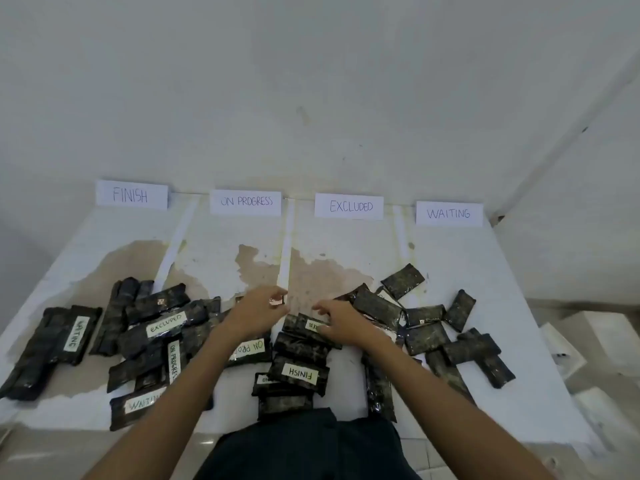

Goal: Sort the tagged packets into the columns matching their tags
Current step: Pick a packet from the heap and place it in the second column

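Four paper signs head the columns: FINISH [131, 195], ON PROGRESS [246, 201], EXCLUDED [349, 206], WAITING [448, 213]. Several dark packets lie jumbled across the near half of the white table [467, 258]. Readable tags include WAITING [78, 336], EXCLUDED [166, 323] and FINISH [299, 374]. My left hand [258, 311] holds a small dark packet end [277, 300] over the ON PROGRESS column's right edge. My right hand [341, 323] curls over the top packet [304, 325] of the middle stack, thumb on its partly hidden tag.
White tape strips [285, 244] divide the columns. Brown stains mark the tabletop [325, 271]. Untagged-side packets cluster at the right [460, 348] and left [117, 317]. White boxes [595, 337] sit on the floor to the right. A wall stands right behind the signs.
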`<state>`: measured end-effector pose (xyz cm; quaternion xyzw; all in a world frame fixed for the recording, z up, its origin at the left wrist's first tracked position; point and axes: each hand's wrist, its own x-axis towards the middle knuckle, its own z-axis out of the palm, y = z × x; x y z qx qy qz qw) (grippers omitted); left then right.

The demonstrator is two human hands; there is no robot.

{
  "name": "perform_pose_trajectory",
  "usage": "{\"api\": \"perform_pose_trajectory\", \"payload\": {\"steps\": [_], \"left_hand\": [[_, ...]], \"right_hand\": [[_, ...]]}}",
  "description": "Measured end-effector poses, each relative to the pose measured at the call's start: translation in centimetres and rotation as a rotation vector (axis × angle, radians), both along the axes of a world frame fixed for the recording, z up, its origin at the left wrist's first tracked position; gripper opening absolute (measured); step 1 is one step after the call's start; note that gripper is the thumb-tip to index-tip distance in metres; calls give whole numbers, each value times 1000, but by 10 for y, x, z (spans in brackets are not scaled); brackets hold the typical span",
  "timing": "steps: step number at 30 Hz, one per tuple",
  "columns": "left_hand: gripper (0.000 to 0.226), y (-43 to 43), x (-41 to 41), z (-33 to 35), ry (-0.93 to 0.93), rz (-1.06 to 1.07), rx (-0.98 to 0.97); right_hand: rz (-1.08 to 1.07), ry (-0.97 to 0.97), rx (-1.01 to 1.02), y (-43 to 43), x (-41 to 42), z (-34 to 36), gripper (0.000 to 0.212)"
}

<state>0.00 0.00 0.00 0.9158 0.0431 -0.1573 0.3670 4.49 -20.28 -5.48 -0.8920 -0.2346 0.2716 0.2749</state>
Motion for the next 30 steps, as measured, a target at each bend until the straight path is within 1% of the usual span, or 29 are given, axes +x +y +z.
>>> {"api": "perform_pose_trajectory", "payload": {"steps": [2, 4, 6, 9, 13, 15, 18, 20, 23, 26, 30], "left_hand": [[42, -1, -7, -9, 29, 27, 0], [40, -2, -19, -22, 51, 34, 15], [39, -1, -25, -31, 78, 58, 8], [37, 2, -29, -36, 92, 88, -29], [36, 6, -31, -44, 104, 121, -73], [36, 7, -33, -48, 110, 131, -81], [38, 3, -34, -51, 121, 128, -96], [39, -1, -34, -52, 122, 127, -117], [36, -8, -34, -54, 99, 142, -179], [26, -9, -34, -53, 55, 200, -210], [17, 3, -29, -52, 9, 277, -217]], "right_hand": [[34, -11, -106, 8, -5, -11, 55], [96, -58, -229, 16, -12, -25, 59], [113, -113, -309, 21, -11, -35, 60], [75, -121, -342, 23, -7, -41, 59], [48, -45, -341, 27, -1, -44, 60], [-24, -4, -294, 29, 1, -41, 62], [-226, 79, -95, 34, 2, -30, 66], [-357, 173, 59, 39, 3, -20, 75], [-500, 347, 188, 50, 3, -10, 89], [-599, 515, 273, 62, 3, -7, 84], [-572, 498, 305, 71, 7, -1, 75]]}}
